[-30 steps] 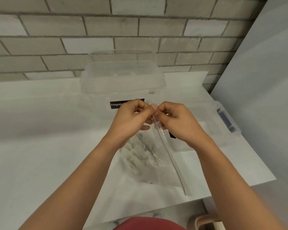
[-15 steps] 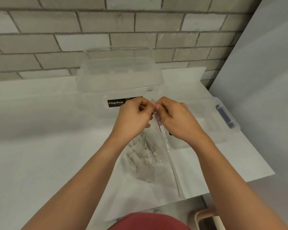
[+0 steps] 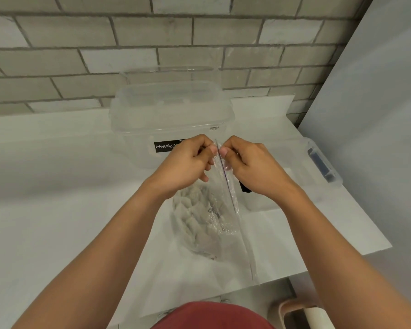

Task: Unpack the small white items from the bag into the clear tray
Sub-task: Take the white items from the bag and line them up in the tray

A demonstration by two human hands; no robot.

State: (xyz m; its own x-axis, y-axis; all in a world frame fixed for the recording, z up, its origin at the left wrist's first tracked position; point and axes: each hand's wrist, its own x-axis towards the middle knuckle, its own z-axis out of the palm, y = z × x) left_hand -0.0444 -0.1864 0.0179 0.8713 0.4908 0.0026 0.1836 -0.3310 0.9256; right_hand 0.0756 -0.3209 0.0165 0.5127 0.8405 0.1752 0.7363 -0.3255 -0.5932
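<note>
Your white bench (image 3: pixel 45 222) runs back to a grey brick wall (image 3: pixel 105 32). A lidded clear box (image 3: pixel 171 110) stands at its back edge and the clear tray (image 3: pixel 294 167) at its right edge. Your left hand (image 3: pixel 185 165) and right hand (image 3: pixel 252 167) both pinch the top strip of the bag (image 3: pixel 223 222), which sits mid-bench toward the front edge with the small white items (image 3: pixel 190 214) inside.

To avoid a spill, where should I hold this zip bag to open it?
Pinch the zip strip at its raised far end, one lip from each side, as the left hand and right hand do. It is the straight edge of the bag; the small white items sag below.
</note>
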